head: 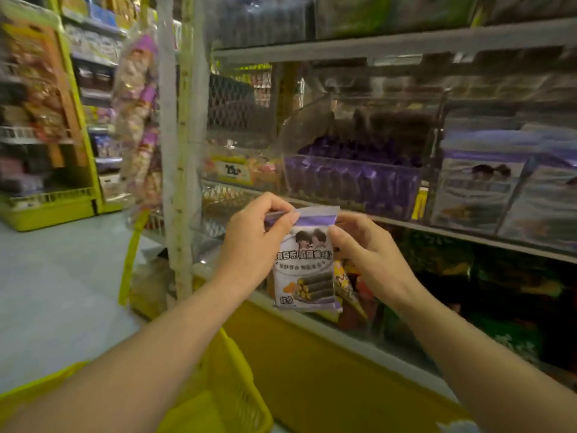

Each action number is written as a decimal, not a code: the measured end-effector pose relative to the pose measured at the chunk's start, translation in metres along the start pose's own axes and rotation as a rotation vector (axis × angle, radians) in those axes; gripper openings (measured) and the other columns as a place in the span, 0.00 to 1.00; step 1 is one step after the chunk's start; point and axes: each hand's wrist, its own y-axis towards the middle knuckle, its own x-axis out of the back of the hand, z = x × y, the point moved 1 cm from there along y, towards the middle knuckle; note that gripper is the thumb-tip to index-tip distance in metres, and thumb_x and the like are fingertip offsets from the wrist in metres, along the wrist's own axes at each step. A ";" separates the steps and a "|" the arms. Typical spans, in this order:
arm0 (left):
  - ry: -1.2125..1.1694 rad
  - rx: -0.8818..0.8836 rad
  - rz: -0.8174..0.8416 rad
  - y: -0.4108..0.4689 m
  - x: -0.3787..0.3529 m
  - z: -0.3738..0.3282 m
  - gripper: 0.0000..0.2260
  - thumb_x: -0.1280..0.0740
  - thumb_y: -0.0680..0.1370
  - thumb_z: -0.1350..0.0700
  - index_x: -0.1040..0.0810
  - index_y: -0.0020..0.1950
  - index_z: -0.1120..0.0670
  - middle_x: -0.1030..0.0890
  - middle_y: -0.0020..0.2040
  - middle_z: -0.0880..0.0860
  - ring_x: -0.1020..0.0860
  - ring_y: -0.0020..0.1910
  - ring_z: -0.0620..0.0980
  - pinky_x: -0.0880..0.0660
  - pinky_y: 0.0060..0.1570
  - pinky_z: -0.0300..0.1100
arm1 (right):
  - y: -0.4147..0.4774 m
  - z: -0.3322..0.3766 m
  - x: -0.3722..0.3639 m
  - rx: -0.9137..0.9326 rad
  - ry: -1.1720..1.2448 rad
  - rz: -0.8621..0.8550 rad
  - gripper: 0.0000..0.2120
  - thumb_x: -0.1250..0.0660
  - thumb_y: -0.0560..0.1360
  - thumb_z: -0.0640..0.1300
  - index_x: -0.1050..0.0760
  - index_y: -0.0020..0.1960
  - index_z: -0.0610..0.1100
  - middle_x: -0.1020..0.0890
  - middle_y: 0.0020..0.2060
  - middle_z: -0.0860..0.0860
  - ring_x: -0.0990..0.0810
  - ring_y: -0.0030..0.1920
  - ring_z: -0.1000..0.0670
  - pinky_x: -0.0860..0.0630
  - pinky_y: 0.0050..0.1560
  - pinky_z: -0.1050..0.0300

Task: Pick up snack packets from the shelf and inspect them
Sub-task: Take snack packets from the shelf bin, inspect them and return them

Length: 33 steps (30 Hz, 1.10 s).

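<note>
Both forearms reach forward and up from the lower edge of the view, bare, converging in front of the shelf (406, 42) unit. Left hand (253, 242) raised with its back toward the camera, wrist slightly cocked; thumb and forefinger curled and pinching the top left corner of a snack packet (304, 270) at its purple seal strip. Right hand (365, 248) at the same height, fingers bent, pinching the packet's upper right edge; lower fingers loosely curled behind it.

Packet hangs upright between the two hands, printed front facing the camera: white with purple top and bottom bands, two cartoon heads, dark characters, pictured rolls near the bottom. It is held clear of the shelving, just in front of the lower tier.

Behind it, a clear bin (352, 182) of purple packets on the middle shelf, larger matching bags (499, 189) to the right. Yellow basket (224, 385) below the left forearm. Background blurred.
</note>
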 end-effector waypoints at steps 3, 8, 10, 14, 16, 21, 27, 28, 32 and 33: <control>-0.070 0.131 0.069 -0.018 -0.001 0.029 0.08 0.32 0.78 0.56 0.23 0.40 0.46 0.20 0.35 0.39 0.23 0.33 0.36 0.30 0.30 0.30 | -0.001 -0.021 -0.027 -0.109 0.229 0.030 0.11 0.36 0.78 0.47 0.21 0.55 0.42 0.15 0.48 0.47 0.16 0.49 0.48 0.18 0.49 0.53; -0.246 0.385 0.053 -0.037 -0.004 0.070 0.03 0.28 0.75 0.58 0.20 0.43 0.51 0.17 0.34 0.42 0.20 0.31 0.37 0.27 0.29 0.30 | 0.001 -0.058 -0.058 -0.314 0.425 0.052 0.07 0.34 0.77 0.42 0.18 0.45 0.42 0.14 0.44 0.42 0.15 0.44 0.47 0.19 0.43 0.58; -0.326 0.508 0.018 -0.040 -0.006 0.082 0.04 0.27 0.74 0.58 0.21 0.44 0.52 0.16 0.34 0.44 0.19 0.31 0.39 0.26 0.29 0.33 | 0.005 -0.065 -0.066 -0.385 0.475 0.067 0.09 0.34 0.77 0.43 0.19 0.38 0.46 0.14 0.40 0.44 0.16 0.41 0.48 0.20 0.42 0.57; -0.463 0.679 -0.018 -0.041 -0.015 0.095 0.04 0.27 0.73 0.56 0.21 0.45 0.53 0.15 0.36 0.48 0.18 0.35 0.44 0.22 0.38 0.43 | 0.012 -0.078 -0.072 -0.513 0.575 0.024 0.13 0.33 0.76 0.44 0.22 0.33 0.48 0.17 0.36 0.46 0.20 0.36 0.48 0.25 0.37 0.56; -0.572 0.751 0.020 -0.041 -0.017 0.097 0.06 0.28 0.72 0.53 0.21 0.46 0.54 0.15 0.38 0.49 0.17 0.37 0.45 0.21 0.40 0.43 | 0.012 -0.083 -0.070 -0.576 0.629 -0.014 0.10 0.33 0.76 0.45 0.22 0.36 0.46 0.17 0.39 0.44 0.20 0.38 0.47 0.26 0.37 0.56; -0.620 0.852 0.104 -0.047 -0.021 0.100 0.06 0.33 0.77 0.55 0.23 0.43 0.57 0.14 0.41 0.53 0.15 0.41 0.47 0.19 0.42 0.41 | 0.008 -0.091 -0.067 -0.605 0.688 -0.051 0.08 0.34 0.77 0.45 0.21 0.44 0.41 0.15 0.44 0.41 0.17 0.40 0.46 0.23 0.37 0.56; -0.711 0.871 -0.052 -0.038 -0.016 0.097 0.07 0.32 0.77 0.54 0.22 0.42 0.57 0.14 0.38 0.54 0.16 0.37 0.47 0.21 0.37 0.41 | 0.003 -0.085 -0.053 -0.429 0.413 0.323 0.16 0.29 0.71 0.50 0.19 0.55 0.43 0.14 0.49 0.46 0.15 0.46 0.49 0.21 0.40 0.64; -0.748 0.886 -0.049 -0.037 -0.014 0.095 0.07 0.33 0.77 0.54 0.22 0.43 0.57 0.14 0.39 0.54 0.16 0.37 0.47 0.21 0.35 0.40 | 0.001 -0.086 -0.051 -0.439 0.392 0.371 0.15 0.29 0.71 0.48 0.19 0.55 0.41 0.14 0.49 0.45 0.14 0.46 0.48 0.20 0.40 0.62; -0.800 0.940 0.186 -0.038 -0.012 0.087 0.13 0.34 0.76 0.48 0.19 0.51 0.56 0.14 0.48 0.56 0.16 0.47 0.52 0.18 0.40 0.44 | -0.001 -0.090 -0.046 -0.508 0.488 0.339 0.16 0.30 0.70 0.48 0.19 0.53 0.38 0.15 0.48 0.41 0.15 0.48 0.43 0.18 0.47 0.53; -0.771 0.949 0.325 -0.041 -0.011 0.085 0.15 0.34 0.75 0.47 0.20 0.54 0.56 0.15 0.51 0.56 0.16 0.50 0.53 0.18 0.43 0.45 | -0.001 -0.091 -0.045 -0.523 0.524 0.301 0.16 0.30 0.70 0.48 0.19 0.52 0.39 0.14 0.48 0.41 0.15 0.47 0.43 0.18 0.46 0.53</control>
